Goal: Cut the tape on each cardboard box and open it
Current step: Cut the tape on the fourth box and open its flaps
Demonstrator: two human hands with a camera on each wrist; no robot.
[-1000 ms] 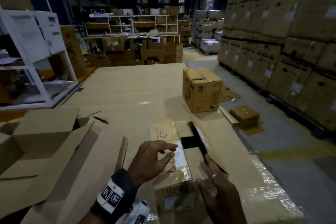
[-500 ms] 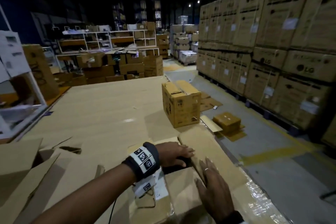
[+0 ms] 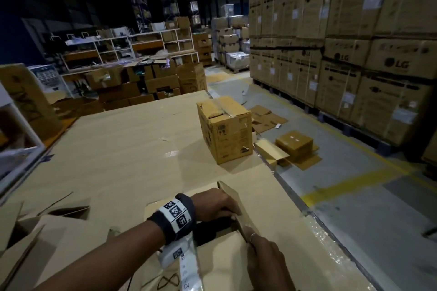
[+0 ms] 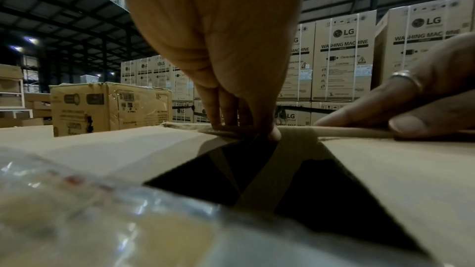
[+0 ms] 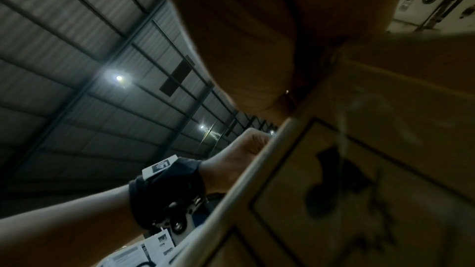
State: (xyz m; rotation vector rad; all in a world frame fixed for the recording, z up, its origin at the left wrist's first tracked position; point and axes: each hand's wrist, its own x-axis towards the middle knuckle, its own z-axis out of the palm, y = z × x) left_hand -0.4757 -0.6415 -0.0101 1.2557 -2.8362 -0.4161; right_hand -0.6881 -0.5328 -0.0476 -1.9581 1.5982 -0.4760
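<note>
The near cardboard box [image 3: 220,257] lies on the work surface at the bottom of the head view, a white label strip on its left flap. Its right flap [image 3: 233,201] stands raised, with a dark gap [image 3: 212,229] beneath it. My left hand [image 3: 233,210] grips the flap's edge from across the box. My right hand [image 3: 251,237] pinches the same edge nearer to me. In the left wrist view the left hand [image 4: 231,125] curls over the flap edge and the ringed right hand [image 4: 395,125] pinches it. A second box [image 3: 224,130] stands taped, farther back.
Opened boxes [image 3: 35,231] lie at the left. Tall stacks of LG cartons [image 3: 354,54] line the right, across a grey floor with flattened cardboard and a small box [image 3: 294,143]. A white rack [image 3: 14,149] stands at the far left. The surface's right edge [image 3: 331,231] is wrapped in plastic.
The left hand reached across from the left flap to the right flap's edge. Both hands, which lay on the box top, now hold that flap, and it has risen.
</note>
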